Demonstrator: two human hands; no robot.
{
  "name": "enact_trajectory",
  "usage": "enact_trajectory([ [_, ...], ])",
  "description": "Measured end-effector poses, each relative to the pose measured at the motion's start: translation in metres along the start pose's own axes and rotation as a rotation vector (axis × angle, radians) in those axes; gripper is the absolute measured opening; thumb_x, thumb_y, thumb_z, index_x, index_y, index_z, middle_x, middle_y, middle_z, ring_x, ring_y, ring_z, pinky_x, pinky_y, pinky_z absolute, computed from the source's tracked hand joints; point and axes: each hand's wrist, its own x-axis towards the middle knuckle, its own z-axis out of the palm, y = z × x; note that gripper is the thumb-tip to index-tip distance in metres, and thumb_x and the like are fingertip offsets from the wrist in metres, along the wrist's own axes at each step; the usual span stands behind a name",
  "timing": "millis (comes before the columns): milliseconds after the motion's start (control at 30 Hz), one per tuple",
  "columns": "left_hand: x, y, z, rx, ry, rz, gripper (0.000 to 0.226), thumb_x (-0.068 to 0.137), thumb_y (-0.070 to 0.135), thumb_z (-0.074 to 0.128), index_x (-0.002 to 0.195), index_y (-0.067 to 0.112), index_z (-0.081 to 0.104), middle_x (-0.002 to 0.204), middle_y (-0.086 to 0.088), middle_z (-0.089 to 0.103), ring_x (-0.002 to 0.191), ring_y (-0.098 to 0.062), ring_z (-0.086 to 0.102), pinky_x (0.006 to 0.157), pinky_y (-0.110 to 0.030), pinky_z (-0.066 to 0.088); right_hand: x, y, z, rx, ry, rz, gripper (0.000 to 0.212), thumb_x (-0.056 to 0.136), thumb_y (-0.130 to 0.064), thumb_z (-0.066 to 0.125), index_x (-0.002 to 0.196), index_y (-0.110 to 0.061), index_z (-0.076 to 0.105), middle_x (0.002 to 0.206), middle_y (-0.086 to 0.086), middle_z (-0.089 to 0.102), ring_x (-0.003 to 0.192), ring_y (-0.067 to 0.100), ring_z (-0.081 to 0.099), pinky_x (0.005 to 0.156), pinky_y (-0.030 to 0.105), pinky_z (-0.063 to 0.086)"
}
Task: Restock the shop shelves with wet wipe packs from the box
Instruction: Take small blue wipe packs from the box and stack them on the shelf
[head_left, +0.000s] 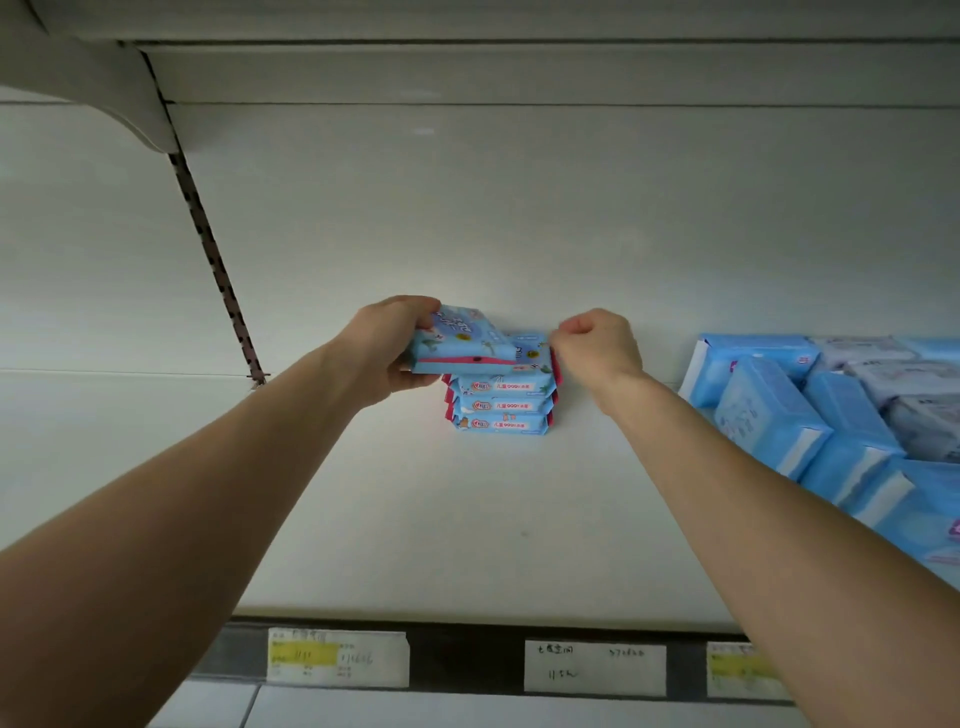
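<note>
Blue plastic wet wipe pack (457, 340) above matching stack (501, 405).
My left hand (387, 348) grips it; curled right hand (597, 345) touches stack's end.

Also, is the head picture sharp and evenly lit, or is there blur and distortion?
Head view: soft, even light with darker corners; the wide lens bows the front edge of the shelf and stretches the forearms; the stack of packs is fairly sharp, while the price labels are too blurred to read.
</note>
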Motion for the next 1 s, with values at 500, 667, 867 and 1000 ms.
enact_trajectory([
  [500,0.018,-0.006,0.009,-0.164,-0.199,-0.189,0.010,0.094,0.015,0.056,0.093,0.006,0.059,0.074,-0.009,0.071,0.059,-0.018,0.068,0.052,-0.027,0.057,-0.026,-0.016,-0.019,0.456,-0.449,0.220,0.007,0.090,-0.016,0.062,0.087,-0.009,0.062,0.078,0.008,0.066,0.056,0.014,0.067,0.050,0.021,0.054],
  [667,0.019,-0.004,0.001,-0.208,-0.165,-0.216,0.013,0.092,0.015,0.061,0.089,0.004,0.053,0.065,-0.013,0.070,0.055,-0.023,0.069,0.053,-0.036,0.059,-0.026,-0.019,-0.014,0.572,-0.349,0.209,0.012,0.088,-0.012,0.066,0.080,-0.008,0.057,0.076,0.006,0.065,0.059,0.016,0.065,0.051,0.022,0.056],
  [867,0.019,0.010,0.001,0.017,-0.251,-0.193,0.015,0.089,0.026,0.061,0.085,0.012,0.061,0.070,-0.004,0.066,0.048,-0.013,0.060,0.041,-0.018,0.048,-0.021,-0.032,-0.012,0.748,-0.310,0.225,0.017,0.091,-0.025,0.064,0.082,-0.011,0.059,0.078,0.007,0.066,0.061,0.016,0.064,0.055,0.025,0.054],
  [1000,0.020,0.005,0.009,-0.099,-0.267,-0.154,0.010,0.090,0.012,0.062,0.098,0.008,0.062,0.094,-0.010,0.067,0.076,-0.020,0.066,0.054,-0.031,0.060,-0.027,-0.025,-0.005,0.703,-0.518,0.245,0.010,0.091,-0.019,0.062,0.094,-0.009,0.063,0.080,0.008,0.070,0.067,0.019,0.068,0.064,0.031,0.059],
])
